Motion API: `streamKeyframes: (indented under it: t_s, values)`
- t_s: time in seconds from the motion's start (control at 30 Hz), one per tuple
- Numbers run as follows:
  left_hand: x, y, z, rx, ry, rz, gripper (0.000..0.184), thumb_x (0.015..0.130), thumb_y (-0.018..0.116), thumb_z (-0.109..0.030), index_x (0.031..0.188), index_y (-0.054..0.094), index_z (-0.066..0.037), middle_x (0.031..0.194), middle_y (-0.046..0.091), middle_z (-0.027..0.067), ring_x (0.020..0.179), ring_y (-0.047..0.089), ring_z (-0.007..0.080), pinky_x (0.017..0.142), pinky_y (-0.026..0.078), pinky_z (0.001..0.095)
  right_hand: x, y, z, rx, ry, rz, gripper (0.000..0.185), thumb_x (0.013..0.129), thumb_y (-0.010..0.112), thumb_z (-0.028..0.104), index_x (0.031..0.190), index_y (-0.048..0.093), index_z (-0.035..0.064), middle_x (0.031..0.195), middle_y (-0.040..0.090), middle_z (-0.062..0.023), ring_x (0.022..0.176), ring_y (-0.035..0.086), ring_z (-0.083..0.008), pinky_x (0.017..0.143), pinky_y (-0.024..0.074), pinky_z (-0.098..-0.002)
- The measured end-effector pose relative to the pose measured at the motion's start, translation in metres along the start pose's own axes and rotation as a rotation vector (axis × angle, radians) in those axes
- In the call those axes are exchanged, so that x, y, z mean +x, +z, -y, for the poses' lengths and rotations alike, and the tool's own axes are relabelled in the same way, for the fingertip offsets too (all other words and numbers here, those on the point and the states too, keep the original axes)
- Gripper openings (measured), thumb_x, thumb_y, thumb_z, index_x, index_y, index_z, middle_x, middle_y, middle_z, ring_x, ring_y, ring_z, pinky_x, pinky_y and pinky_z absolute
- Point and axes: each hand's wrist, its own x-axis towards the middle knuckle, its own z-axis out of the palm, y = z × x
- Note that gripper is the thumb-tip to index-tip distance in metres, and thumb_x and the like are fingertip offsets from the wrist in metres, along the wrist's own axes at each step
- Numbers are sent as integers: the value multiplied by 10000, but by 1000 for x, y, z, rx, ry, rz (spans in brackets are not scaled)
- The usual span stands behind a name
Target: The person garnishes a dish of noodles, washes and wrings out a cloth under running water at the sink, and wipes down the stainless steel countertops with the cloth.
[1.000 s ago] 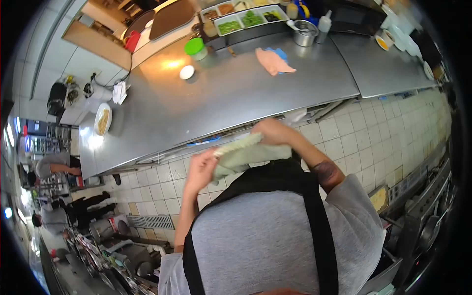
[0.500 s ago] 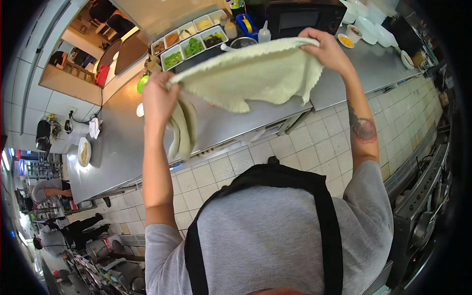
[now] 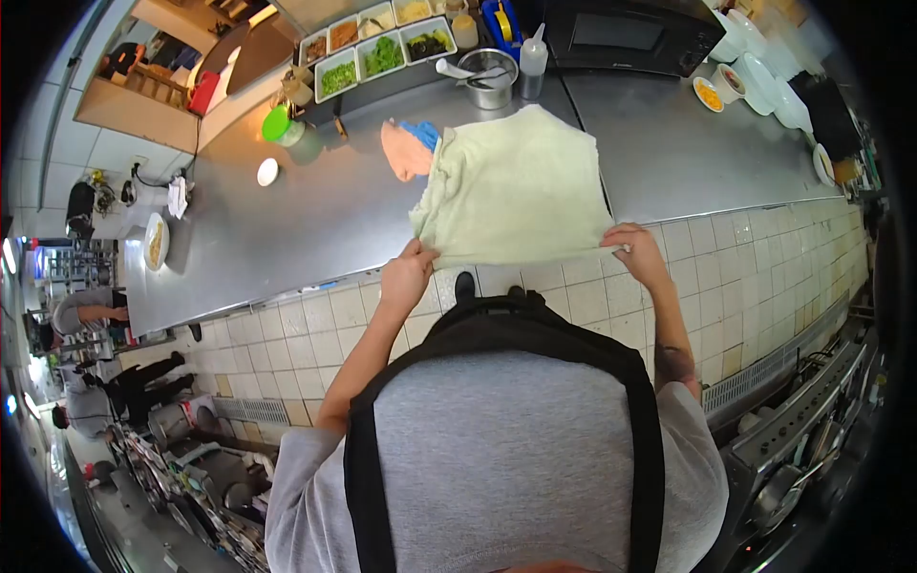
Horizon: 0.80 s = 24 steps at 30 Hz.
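A pale yellow-green towel [image 3: 521, 186] lies spread over the front edge of the steel counter [image 3: 325, 215]. My left hand [image 3: 409, 277] pinches its near left corner, and my right hand [image 3: 638, 252] pinches the near right corner. Between them the near edge is stretched nearly straight, out past the counter's edge. The towel's left side is bunched. Beside that side rest a peach-coloured cloth [image 3: 405, 151] and a blue cloth [image 3: 422, 132], the latter partly covered. Just beyond the towel stands a metal pot [image 3: 492, 88] with utensils in it.
A squeeze bottle [image 3: 534, 65] and a microwave [image 3: 626, 38] stand at the back. Food trays [image 3: 382, 57] line the back left, near a green-lidded jar [image 3: 282, 126] and a small white bowl [image 3: 268, 172]. Two people [image 3: 86, 310] are far left; a stove [image 3: 793, 458] is behind right.
Both hands have come down and nearer to me with the towel. Held up in the air before, it now lies spread on the counter, and the peach and blue cloths show beside it.
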Motion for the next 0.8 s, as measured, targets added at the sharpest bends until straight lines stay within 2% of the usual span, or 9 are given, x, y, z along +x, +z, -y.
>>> streamKeyframes:
  t_s: [0.27, 0.37, 0.43, 0.5, 0.57, 0.6, 0.7, 0.77, 0.8]
  values:
    - [-3, 25, 3, 2, -13, 81, 122, 802, 587, -170, 879, 681, -152, 812, 554, 60, 642, 613, 276, 560, 501, 403, 1, 11, -44, -140, 101, 106, 272, 653, 579, -102, 847, 689, 52, 848, 648, -87, 813, 613, -267, 767, 486, -329]
    - [14, 13, 5, -75, 17, 109, 128, 794, 590, -154, 877, 685, -136, 824, 599, 72, 668, 617, 292, 576, 499, 401, 16, -2, -44, -42, 239, 183, 249, 692, 566, -88, 875, 687, 30, 812, 661, -89, 773, 626, -200, 717, 488, -308]
    - [36, 8, 13, -262, -89, -25, 144, 779, 588, -146, 877, 687, -110, 832, 640, 113, 688, 616, 325, 612, 500, 406, 36, -17, -51, 3, 283, 136, 212, 695, 606, -15, 882, 684, 47, 743, 629, -104, 689, 584, -136, 648, 465, -282]
    - [80, -9, 25, -402, -259, 1, 162, 774, 583, -154, 875, 688, -83, 840, 648, 163, 722, 620, 347, 656, 500, 408, 72, -20, -66, 112, -22, -162, 194, 752, 617, 47, 936, 679, 49, 713, 616, -97, 643, 550, -109, 602, 453, -277]
    - [128, -8, 46, -454, -222, -154, 195, 773, 605, -183, 932, 685, -105, 817, 650, 184, 733, 632, 353, 679, 507, 399, 114, -31, -59, 3, 288, -238, 260, 796, 645, 192, 1002, 662, 33, 803, 648, -112, 655, 583, -183, 641, 475, -293]
    - [139, -18, 44, -455, -218, -159, 195, 773, 605, -183, 932, 685, -105, 817, 650, 184, 733, 632, 353, 679, 507, 399, 129, -29, -68, 1, 284, -242, 260, 796, 645, 192, 1002, 662, 33, 803, 648, -112, 655, 583, -183, 641, 475, -293]
    - [154, -51, 37, -386, -367, -229, 322, 745, 663, -261, 1007, 662, -76, 900, 656, 201, 839, 639, 348, 732, 506, 381, 148, -2, -103, -271, 268, -590, 387, 808, 641, 389, 943, 672, 27, 830, 675, -117, 731, 633, -236, 676, 490, -356]
    - [125, -60, 62, -173, -309, -137, 549, 665, 730, -392, 1065, 632, -29, 997, 642, 220, 945, 623, 336, 802, 491, 375, 141, 25, -107, -509, 459, -423, 513, 745, 674, 474, 929, 645, -4, 864, 661, -158, 758, 623, -320, 703, 486, -410]
    - [107, -68, 76, -127, -391, 108, 630, 626, 742, -442, 1067, 626, -7, 1041, 628, 221, 980, 611, 328, 827, 480, 373, 135, 47, -106, -602, 332, -542, 515, 741, 682, 459, 929, 629, -18, 853, 657, -172, 759, 623, -340, 712, 483, -429]
